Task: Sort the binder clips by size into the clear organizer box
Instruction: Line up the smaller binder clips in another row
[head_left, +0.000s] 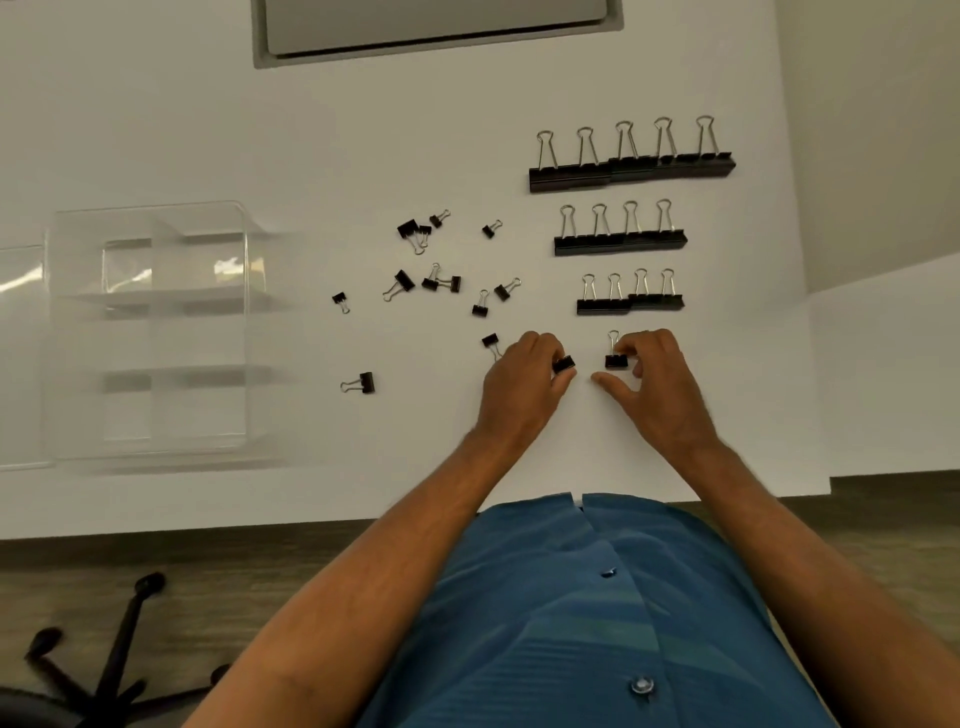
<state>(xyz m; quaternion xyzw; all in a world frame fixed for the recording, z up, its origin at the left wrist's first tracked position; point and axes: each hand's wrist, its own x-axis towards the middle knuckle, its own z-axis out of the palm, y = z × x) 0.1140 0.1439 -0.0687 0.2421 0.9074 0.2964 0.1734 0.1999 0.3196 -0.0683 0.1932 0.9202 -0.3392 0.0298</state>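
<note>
Here, you work on a white flat table (208, 130), and I take the clear plastic organizer box with several compartments (148, 332) as the landmark. The box lies at the left part of the table and all its compartments look empty.

Your left hand (524, 382) is far to the right of the box, near the table edge close to your body. Its thumb and fingers are closed on a small black metal binder clip (563, 364), which sits at the fingertips. Your right hand (652, 384) is still further from the box. Its fingers touch a second small black binder clip with a silver wire handle (616, 358) that stands on the table, handle upward. The thumb is spread away from the fingers, so this hand is not clamped on the clip.

Beyond your hands, on the far-right side from the box, three tidy rows stand: a row of five large black binder clips (631, 166) furthest away, then a row of four medium black clips (621, 241), then a row of four smaller black clips (629, 301) nearest to your hands.

Between the box and these rows, a loose scatter of small black clips (431, 283) lies on the table. One single clip (363, 383) lies closest to the box, near its lower right corner.
</note>
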